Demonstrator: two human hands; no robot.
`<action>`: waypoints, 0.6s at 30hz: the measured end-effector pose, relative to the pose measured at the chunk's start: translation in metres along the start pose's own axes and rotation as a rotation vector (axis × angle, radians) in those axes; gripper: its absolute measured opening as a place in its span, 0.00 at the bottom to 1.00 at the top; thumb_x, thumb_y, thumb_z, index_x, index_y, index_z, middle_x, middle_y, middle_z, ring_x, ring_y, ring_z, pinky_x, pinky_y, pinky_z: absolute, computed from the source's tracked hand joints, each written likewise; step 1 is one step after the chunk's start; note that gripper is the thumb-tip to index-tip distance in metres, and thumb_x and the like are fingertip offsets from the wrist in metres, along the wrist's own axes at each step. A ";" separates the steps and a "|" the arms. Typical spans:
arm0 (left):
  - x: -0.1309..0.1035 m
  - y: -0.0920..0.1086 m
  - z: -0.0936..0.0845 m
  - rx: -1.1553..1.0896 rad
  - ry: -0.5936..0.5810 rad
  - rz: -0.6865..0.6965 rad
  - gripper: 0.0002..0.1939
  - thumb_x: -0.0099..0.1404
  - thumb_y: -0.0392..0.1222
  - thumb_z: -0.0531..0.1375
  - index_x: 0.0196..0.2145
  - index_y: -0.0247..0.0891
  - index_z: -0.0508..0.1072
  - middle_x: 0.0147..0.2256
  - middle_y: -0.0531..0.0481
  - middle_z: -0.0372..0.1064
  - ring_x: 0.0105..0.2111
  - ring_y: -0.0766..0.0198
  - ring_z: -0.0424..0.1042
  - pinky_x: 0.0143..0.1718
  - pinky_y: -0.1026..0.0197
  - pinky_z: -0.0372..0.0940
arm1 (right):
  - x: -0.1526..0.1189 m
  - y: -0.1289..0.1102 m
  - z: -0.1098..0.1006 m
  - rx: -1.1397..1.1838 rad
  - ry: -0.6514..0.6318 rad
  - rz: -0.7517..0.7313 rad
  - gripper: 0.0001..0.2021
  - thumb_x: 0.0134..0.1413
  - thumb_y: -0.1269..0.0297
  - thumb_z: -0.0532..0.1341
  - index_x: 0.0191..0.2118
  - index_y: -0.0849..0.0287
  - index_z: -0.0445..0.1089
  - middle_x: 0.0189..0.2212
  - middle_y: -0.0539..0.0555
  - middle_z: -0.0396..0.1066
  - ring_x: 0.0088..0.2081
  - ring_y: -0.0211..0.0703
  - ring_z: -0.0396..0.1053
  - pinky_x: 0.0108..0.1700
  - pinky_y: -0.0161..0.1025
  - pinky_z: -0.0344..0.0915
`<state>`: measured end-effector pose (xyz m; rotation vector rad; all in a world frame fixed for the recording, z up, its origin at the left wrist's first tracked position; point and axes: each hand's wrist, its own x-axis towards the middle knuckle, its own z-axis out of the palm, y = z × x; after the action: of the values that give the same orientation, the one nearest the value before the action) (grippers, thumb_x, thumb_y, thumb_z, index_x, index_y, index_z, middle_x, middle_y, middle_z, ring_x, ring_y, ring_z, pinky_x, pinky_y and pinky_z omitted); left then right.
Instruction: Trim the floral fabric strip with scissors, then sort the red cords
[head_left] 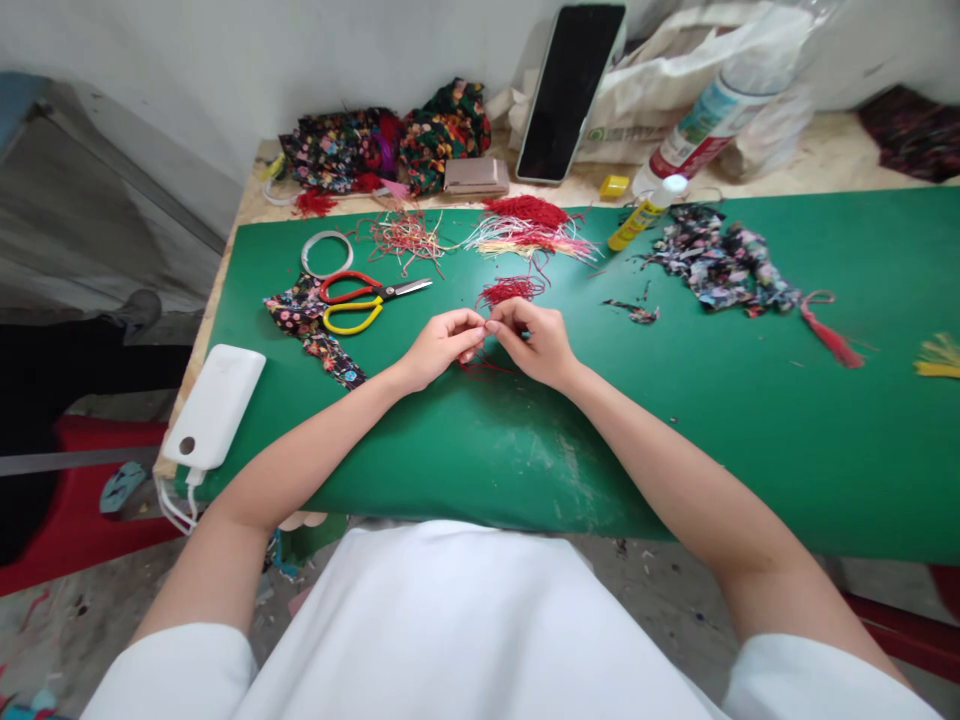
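While your left hand (pixel 444 348) and right hand (pixel 538 345) pinch fine red thread (pixel 484 367), slack fingertips could drop it. Loose ends in the red bundle (pixel 511 291) beyond could snag it.

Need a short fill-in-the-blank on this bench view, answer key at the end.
1. The scissors have one red handle and one ____ handle.
2. The mat beneath the left hand and right hand is coloured ____.
3. The red tassel lies on the person's ____ side.
4. The white power bank lies on the person's ____ side.

Missing words: yellow; green; right; left.
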<state>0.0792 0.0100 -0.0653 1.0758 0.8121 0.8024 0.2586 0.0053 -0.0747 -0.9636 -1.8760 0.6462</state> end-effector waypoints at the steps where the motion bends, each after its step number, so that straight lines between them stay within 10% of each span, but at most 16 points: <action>1: 0.000 0.000 0.000 0.000 0.002 -0.003 0.06 0.62 0.37 0.64 0.30 0.34 0.70 0.21 0.59 0.64 0.18 0.77 0.60 0.22 0.68 0.53 | 0.000 0.000 0.000 0.004 -0.005 0.006 0.10 0.65 0.59 0.60 0.32 0.56 0.66 0.20 0.43 0.58 0.21 0.33 0.54 0.25 0.34 0.54; 18: -0.001 -0.002 -0.001 0.044 0.001 0.083 0.17 0.54 0.50 0.71 0.31 0.37 0.72 0.34 0.55 0.64 0.24 0.77 0.61 0.29 0.68 0.60 | 0.000 0.001 -0.007 0.136 -0.160 0.006 0.09 0.54 0.63 0.61 0.40 0.55 0.63 0.27 0.45 0.65 0.23 0.34 0.55 0.27 0.35 0.55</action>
<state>0.0784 0.0086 -0.0670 1.1547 0.7931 0.8586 0.2648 0.0063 -0.0721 -0.8510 -1.9406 0.8657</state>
